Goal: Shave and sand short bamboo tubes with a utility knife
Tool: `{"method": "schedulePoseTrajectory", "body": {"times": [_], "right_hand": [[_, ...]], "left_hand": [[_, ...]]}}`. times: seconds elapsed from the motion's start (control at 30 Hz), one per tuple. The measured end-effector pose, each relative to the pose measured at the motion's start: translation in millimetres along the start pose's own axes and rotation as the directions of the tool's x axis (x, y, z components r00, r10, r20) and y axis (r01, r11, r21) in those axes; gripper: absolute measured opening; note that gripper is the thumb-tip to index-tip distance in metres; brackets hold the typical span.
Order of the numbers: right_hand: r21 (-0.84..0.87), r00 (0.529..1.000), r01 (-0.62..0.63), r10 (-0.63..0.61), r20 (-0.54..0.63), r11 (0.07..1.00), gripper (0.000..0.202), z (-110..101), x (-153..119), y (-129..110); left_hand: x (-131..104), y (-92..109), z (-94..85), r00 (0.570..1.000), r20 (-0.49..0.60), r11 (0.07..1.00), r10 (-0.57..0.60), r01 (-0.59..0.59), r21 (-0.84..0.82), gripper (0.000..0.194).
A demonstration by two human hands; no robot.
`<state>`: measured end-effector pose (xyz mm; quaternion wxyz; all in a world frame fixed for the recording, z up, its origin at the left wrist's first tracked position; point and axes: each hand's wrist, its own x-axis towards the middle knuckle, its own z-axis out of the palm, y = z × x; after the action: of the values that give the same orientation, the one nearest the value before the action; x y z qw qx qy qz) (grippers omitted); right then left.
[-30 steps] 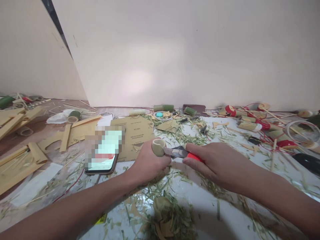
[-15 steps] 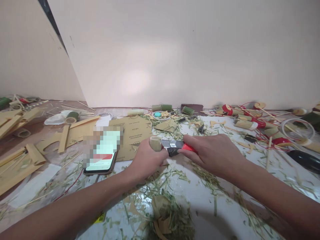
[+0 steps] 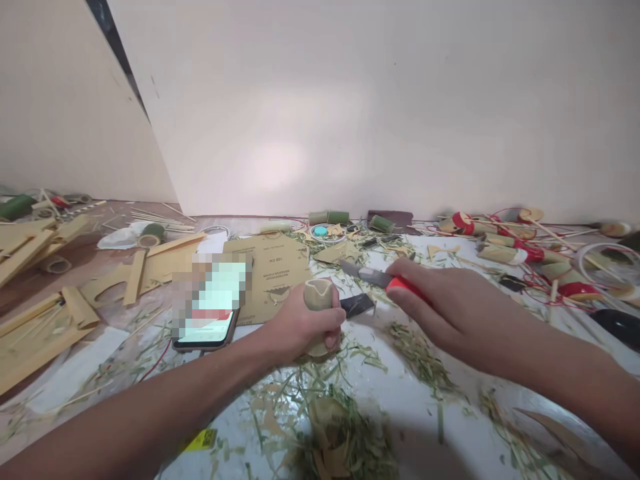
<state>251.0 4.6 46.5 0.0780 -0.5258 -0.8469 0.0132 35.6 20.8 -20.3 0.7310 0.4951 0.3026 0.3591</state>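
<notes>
My left hand (image 3: 303, 327) is wrapped round a short, pale bamboo tube (image 3: 318, 298). The tube stands about upright, and its top rim dips in a V-shaped notch. In my right hand (image 3: 455, 307) is a knife (image 3: 369, 275) with a red handle. Its blade points left, apart from the tube and a little to its upper right. A dark flat strip (image 3: 359, 305) sticks out just right of my left fingers; whether they touch it I cannot tell. Sheets of brown sandpaper (image 3: 270, 267) lie behind my left hand.
A lit phone (image 3: 215, 307) lies left of my left hand. Green bamboo shavings (image 3: 420, 357) litter the white surface. Bamboo pieces with red bands (image 3: 575, 283) and red string lie at right. Cut wooden strips (image 3: 133, 277) fill the left side. A pale board (image 3: 350, 120) rises behind.
The knife has moved off the bamboo tube, up and away from my left hand. The tube has turned more upright, showing its notched rim. The dark strip now shows more fully.
</notes>
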Motion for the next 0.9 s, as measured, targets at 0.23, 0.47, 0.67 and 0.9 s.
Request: {"method": "schedulePoseTrajectory", "body": {"times": [0.23,0.47,0.67,0.9], "right_hand": [[0.020,0.989,0.090,-0.092,0.117,0.996,0.033,8.7,-11.0,-26.4],[0.016,0.989,0.145,-0.145,0.040,0.989,0.033,19.3,-8.5,-27.2],[-0.092,0.978,0.174,-0.182,-0.097,0.980,0.037,23.8,-1.8,-16.6],[-0.147,0.954,-0.215,0.175,-0.243,0.966,0.033,9.6,12.0,33.5]], "left_hand": [[-0.7,-5.2,-5.6,1.000,0.008,1.000,0.009,-0.009,0.028,0.016],[-3.2,-3.3,-4.9,0.998,0.059,0.998,0.016,-0.012,-0.063,0.020],[-4.9,-0.7,-1.4,0.995,0.100,0.989,0.008,0.007,-0.147,0.019],[-7.7,-5.7,-3.4,0.978,0.193,0.974,0.078,-0.034,-0.223,0.025]]}}
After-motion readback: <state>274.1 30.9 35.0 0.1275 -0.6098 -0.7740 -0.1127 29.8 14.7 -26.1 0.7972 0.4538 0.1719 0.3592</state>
